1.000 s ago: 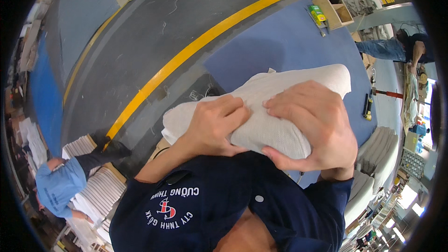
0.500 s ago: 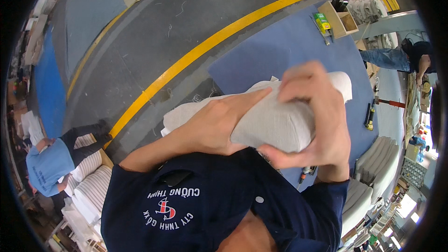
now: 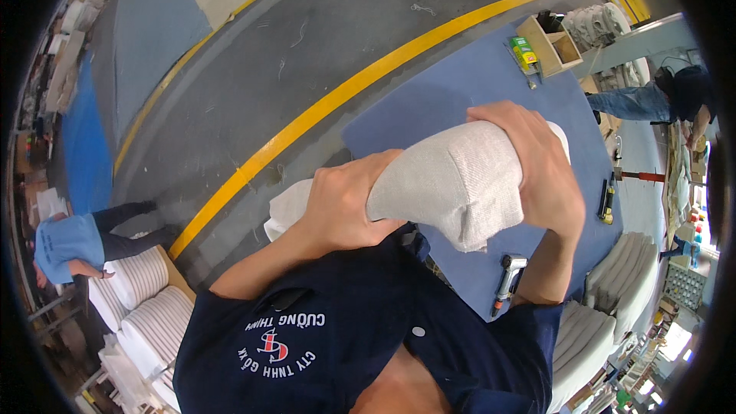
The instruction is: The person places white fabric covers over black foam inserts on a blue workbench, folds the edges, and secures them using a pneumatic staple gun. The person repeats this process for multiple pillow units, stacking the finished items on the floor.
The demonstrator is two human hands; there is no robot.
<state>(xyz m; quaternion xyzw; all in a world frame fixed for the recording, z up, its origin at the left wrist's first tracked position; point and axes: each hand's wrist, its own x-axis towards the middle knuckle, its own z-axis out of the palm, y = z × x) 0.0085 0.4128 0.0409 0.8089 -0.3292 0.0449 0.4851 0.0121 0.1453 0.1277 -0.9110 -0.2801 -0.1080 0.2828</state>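
A long padded piece covered in off-white woven fabric (image 3: 441, 176) is held up in front of my chest, above the blue tabletop. My left hand (image 3: 345, 199) is wrapped round its middle, and a further stretch of it sticks out left of that hand. My right hand (image 3: 537, 165) grips the right end, its fingers over the far side and partly hidden. At the near end the fabric forms a seam and a loose folded edge. Beside my right forearm, a silver pneumatic staple gun (image 3: 507, 284) lies on the table.
On the blue table (image 3: 429, 107) are a wooden box (image 3: 550, 46), a green-yellow packet (image 3: 524, 52) and a black-yellow tool (image 3: 608, 201). Stacked covered cushions (image 3: 625, 276) stand at right. People stand at far left (image 3: 73, 245) and far right (image 3: 636, 100). Striped stacked cushions (image 3: 157, 314) are at left.
The padded piece has turned in my hands, so its seam and loose fabric edge now show. My right hand has shifted to its far right side. The staple gun has come more into view.
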